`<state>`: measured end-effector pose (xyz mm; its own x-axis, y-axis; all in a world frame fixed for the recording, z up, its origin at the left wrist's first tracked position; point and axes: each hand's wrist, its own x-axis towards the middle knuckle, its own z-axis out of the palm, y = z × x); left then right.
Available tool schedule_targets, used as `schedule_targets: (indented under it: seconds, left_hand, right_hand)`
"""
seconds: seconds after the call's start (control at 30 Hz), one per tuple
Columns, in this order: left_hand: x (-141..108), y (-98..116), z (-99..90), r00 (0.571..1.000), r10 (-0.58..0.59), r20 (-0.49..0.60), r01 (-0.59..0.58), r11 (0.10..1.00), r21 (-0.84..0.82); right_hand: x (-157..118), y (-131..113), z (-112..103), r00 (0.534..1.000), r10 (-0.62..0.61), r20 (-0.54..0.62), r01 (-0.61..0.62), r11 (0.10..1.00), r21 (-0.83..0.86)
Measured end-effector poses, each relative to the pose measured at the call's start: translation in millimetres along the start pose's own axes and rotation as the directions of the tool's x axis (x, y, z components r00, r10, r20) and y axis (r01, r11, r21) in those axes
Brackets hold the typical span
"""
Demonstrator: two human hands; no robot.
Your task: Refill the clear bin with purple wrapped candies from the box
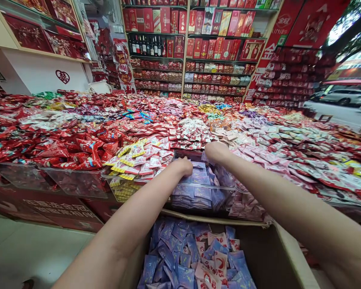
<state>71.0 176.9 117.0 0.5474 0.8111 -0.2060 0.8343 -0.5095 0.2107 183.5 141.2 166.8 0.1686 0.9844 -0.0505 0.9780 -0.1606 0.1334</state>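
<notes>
Both arms reach forward to a clear plastic bin that holds purple-blue candy packets. My left hand is at the bin's left side, fingers bent down against the packets; what its fingertips hold is hidden. Farther back, at the bin's right rear, is my right hand, its fingers hidden behind the wrist and packets. Below the bin stands an open cardboard box with loose purple-blue packets and some pink-and-red ones inside.
Left of the bin lie yellow-and-white packets and red packets. Pink packets are heaped on the right. Shelves with red boxes and bottles rise behind the display. Parked cars show at the far right.
</notes>
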Motion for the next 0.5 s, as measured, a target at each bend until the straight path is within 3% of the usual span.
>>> schedule_targets:
  seconds: [0.07, 0.17, 0.33, 0.5]
  left_hand:
    - [0.1, -2.2, -6.4, 1.000, -0.006, -0.019, 0.005, 1.000, -0.025]
    - [0.8, -7.4, -14.7, 0.995, -0.026, -0.095, 0.019, 0.997, -0.078]
    - [2.5, -16.0, -16.5, 0.980, -0.064, -0.186, 0.039, 0.990, -0.137]
    - [-0.4, -16.1, -13.7, 0.990, -0.015, -0.143, -0.002, 0.994, -0.111]
  right_hand:
    - [-1.4, 5.3, -8.5, 0.996, -0.036, 0.088, 0.033, 0.999, 0.036]
    - [-0.3, 8.8, -6.1, 0.960, -0.122, 0.250, 0.058, 0.967, 0.250]
    - [3.3, -10.5, 24.1, 0.927, -0.284, 0.243, 0.120, 0.842, 0.526]
    - [2.4, -30.1, 36.0, 0.904, -0.366, 0.220, 0.106, 0.691, 0.715]
